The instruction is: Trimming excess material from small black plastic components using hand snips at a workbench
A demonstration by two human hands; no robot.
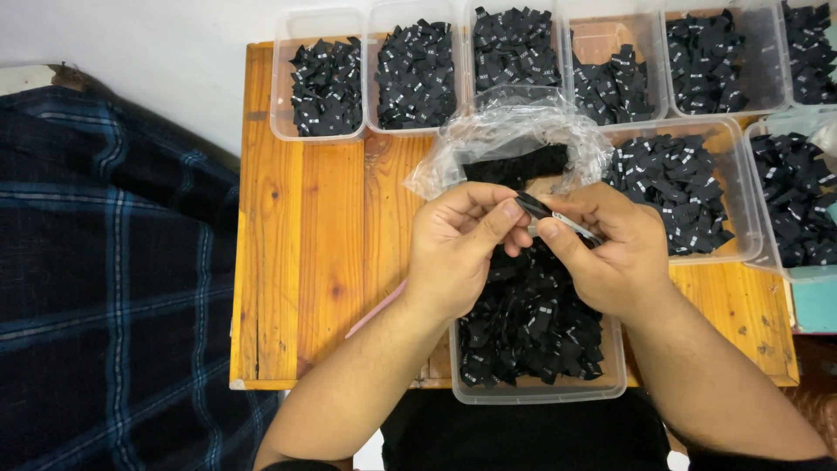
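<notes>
Both hands up over the wooden table (pixel 301 262). Left hand (pixel 453 249) and right hand (pixel 615 253) pinching one small black label (pixel 534 208) between fingertips, above a tub (pixel 538 394) full of labels.

Bright, even overhead light, sharp focus.
Soft shadows only; glare glints off the clear plastic bag (pixel 514 139); black labels (pixel 532 323) lose detail; slight edge bending.

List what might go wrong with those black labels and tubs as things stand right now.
1. Both hands, left hand and right hand, pinch a thin stack of black labels above the near tub; a slip would likely drop them into that pile.
2. The near tub overhangs the wooden table edge, so a nudge may tip it.
3. The loose clear bag could snag fingers.
</notes>
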